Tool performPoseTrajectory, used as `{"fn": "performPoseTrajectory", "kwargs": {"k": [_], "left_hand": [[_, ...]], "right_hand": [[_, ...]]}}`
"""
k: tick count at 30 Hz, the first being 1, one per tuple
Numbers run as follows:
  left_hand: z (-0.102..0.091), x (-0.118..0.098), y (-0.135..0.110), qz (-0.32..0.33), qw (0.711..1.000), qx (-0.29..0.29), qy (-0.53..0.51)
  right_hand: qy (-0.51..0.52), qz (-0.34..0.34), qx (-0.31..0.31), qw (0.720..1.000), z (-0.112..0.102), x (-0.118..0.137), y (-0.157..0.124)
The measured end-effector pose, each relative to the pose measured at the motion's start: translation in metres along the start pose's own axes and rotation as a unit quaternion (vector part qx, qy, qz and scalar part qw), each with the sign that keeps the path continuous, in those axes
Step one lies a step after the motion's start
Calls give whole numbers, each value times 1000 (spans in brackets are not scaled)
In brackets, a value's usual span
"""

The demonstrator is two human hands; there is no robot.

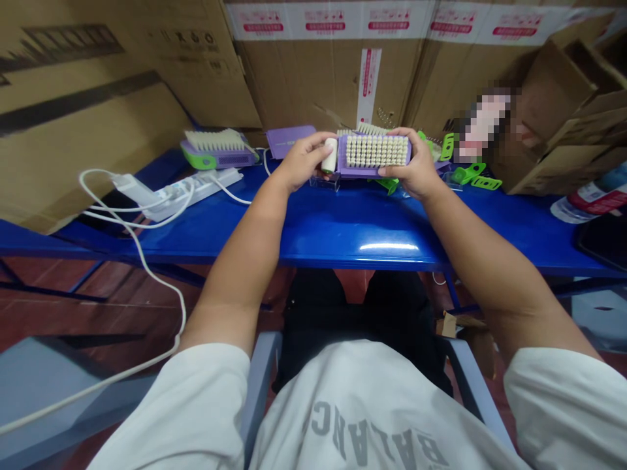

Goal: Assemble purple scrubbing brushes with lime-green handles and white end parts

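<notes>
My right hand (416, 166) grips the right end of a purple brush (377, 151), thumb on the front edge and fingers behind. Rows of pale cream bristles face up at me. At the brush's left end, my left hand (306, 160) is closed on a small white cylinder (330, 155); whether it is joined to the brush I cannot tell. Both hands are raised over the back part of the blue table (343, 225). Behind the held brush, more cream bristles show, partly hidden.
To the left stand a purple and green brush (220, 150) and a white power strip (181, 192) with looping cables. A purple panel (289, 140) lies behind my left hand. Green plastic parts (470, 175) and a bottle (590, 199) lie right. Cardboard boxes (313, 78) line the back.
</notes>
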State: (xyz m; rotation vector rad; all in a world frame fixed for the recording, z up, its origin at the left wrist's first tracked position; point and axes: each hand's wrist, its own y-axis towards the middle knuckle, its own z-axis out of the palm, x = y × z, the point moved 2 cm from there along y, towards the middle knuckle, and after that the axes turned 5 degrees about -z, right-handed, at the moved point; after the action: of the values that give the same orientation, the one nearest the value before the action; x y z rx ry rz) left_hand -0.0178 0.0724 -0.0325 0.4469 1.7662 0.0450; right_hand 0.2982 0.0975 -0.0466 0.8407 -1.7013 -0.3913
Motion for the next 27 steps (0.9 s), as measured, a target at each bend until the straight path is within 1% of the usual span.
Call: {"fn": "performPoseTrajectory", "kwargs": {"k": [2, 7, 10, 15, 18, 23, 25, 27], "left_hand": [[2, 1, 2, 3, 1000, -14, 5], [5, 5, 3, 2, 999, -31, 18], [4, 7, 2, -4, 999, -40, 11], [3, 10, 2, 14, 1000, -20, 8], [3, 14, 6, 16, 999, -22, 17], [1, 20, 13, 38, 998, -53, 10], [1, 20, 14, 50, 997, -54, -1], [1, 18, 13, 57, 997, -42, -11]], "right_hand": [[-3, -1, 2, 1000, -1, -1, 0], [5, 1, -19, 1000, -1, 0, 1], [-6, 2, -14, 1000, -1, 2, 1], [-18, -8, -7, 1000, -4, -3, 1], [-22, -12, -7, 1000, -4, -5, 1], [-26, -11, -27, 999, -1, 4, 0], [-30, -10, -30, 999, 0, 9, -1], [-36, -12, -30, 999, 1, 13, -1]]}}
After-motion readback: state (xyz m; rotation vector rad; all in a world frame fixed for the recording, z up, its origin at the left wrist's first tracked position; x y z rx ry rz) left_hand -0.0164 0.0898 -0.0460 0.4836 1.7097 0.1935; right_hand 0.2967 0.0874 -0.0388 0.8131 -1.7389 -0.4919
